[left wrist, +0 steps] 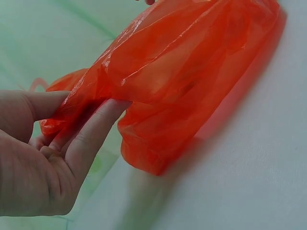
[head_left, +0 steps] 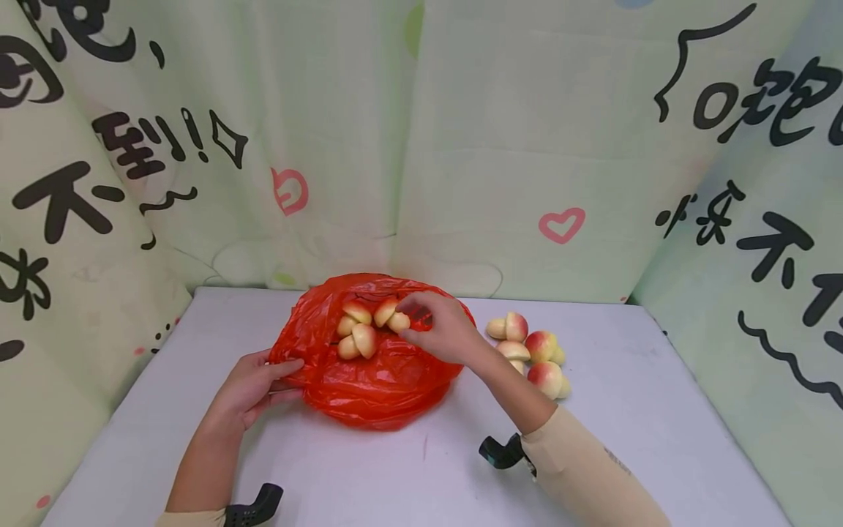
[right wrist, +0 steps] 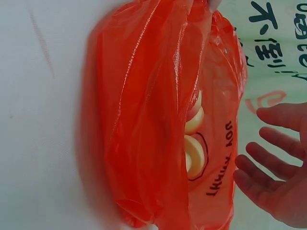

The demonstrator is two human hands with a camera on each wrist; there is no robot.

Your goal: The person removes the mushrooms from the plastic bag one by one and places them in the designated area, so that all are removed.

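A red plastic bag [head_left: 388,395] lies on its side on the table with its mouth spread. Inside are three visible toy mushrooms [head_left: 364,339] with cream stems and reddish caps; the right wrist view shows part of a mushroom [right wrist: 194,155] behind the bag's folded edge. My left hand [head_left: 253,384] pinches the bag's left rim, thumb above and fingers beneath, and the same hand [left wrist: 48,148] shows in the left wrist view. Over the bag's right side is my right hand [head_left: 443,327], fingertips close to the rightmost mushroom. Spread and loosely bent, the right fingers [right wrist: 273,160] hold nothing.
Several more toy mushrooms [head_left: 543,345] lie in a group on the white table [head_left: 421,476], right of the bag and beside the right forearm. Pale green curtains [head_left: 487,146] with black lettering stand behind and at both sides.
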